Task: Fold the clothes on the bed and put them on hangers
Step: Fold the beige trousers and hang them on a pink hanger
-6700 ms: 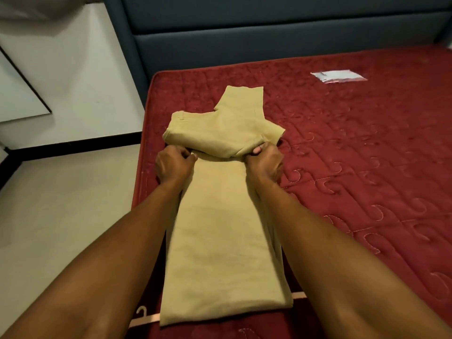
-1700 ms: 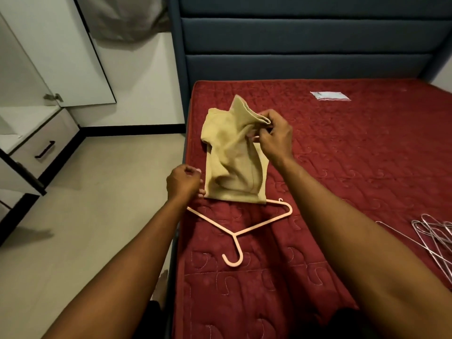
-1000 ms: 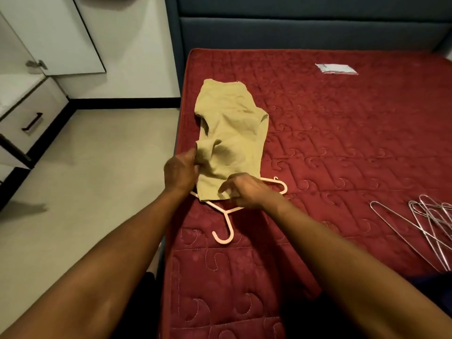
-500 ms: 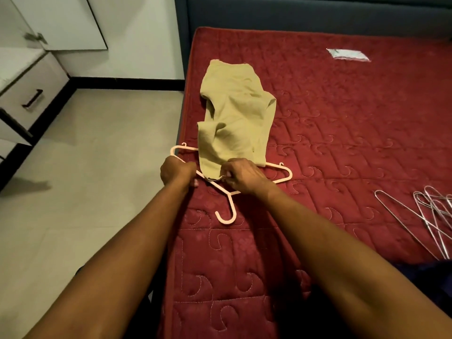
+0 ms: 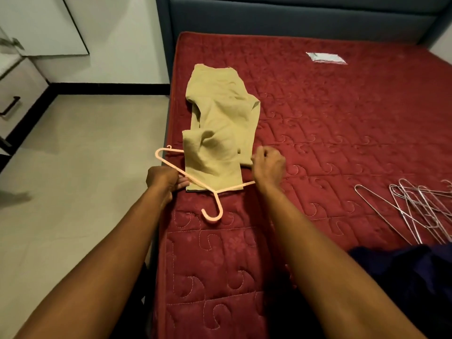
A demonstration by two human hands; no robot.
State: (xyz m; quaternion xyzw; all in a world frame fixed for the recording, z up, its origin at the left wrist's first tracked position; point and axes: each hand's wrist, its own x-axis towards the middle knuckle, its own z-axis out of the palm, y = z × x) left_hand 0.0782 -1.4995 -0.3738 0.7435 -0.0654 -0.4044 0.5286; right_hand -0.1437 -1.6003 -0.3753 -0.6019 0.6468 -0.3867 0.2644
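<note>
Red mattress carries tan trousers lying across a pink hanger. The left hand grips the hanger's arm. The right hand curls at its other end, hold unclear.

The crossbar of the pink hanger lies mostly hidden under the tan garment. Its right end is covered by the right hand, whose grip cannot be determined. The wire hangers and dark blue cloth run out of view rightward. The white packet is too small to identify.
</note>
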